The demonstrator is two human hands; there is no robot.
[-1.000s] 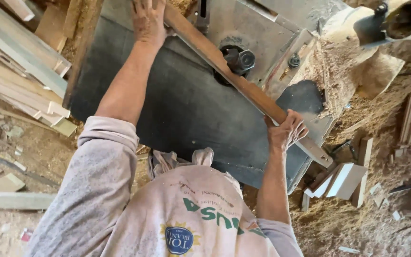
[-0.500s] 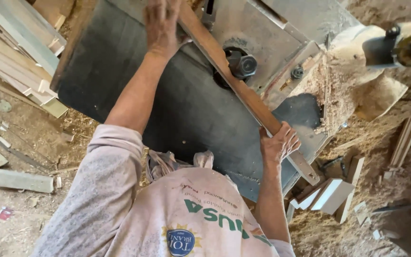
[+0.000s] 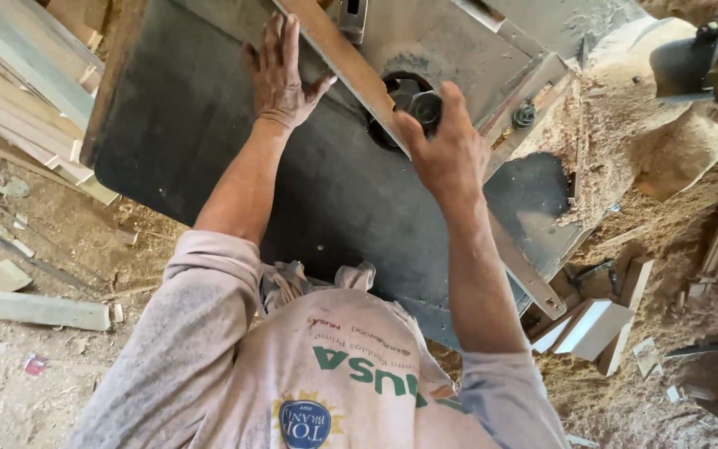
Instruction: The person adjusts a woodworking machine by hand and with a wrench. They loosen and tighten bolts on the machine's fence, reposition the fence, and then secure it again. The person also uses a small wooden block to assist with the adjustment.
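Observation:
A long wooden strip lies slantwise across the dark metal machine table, running from the top edge down to the right. My left hand lies flat on the table with fingers spread and its thumb against the strip's side. My right hand is clamped over the strip just beside the round cutter opening in the table. The strip's lower end sticks out past my right forearm.
A metal fence plate stands behind the strip. Sawdust is heaped at the right near a dark motor housing. Stacked planks lie at the left, with white blocks and offcuts on the dusty floor.
My right hand has slid up the strip from its lower end to beside the cutter opening. My left hand stays near the strip's upper part. The view has shifted closer.

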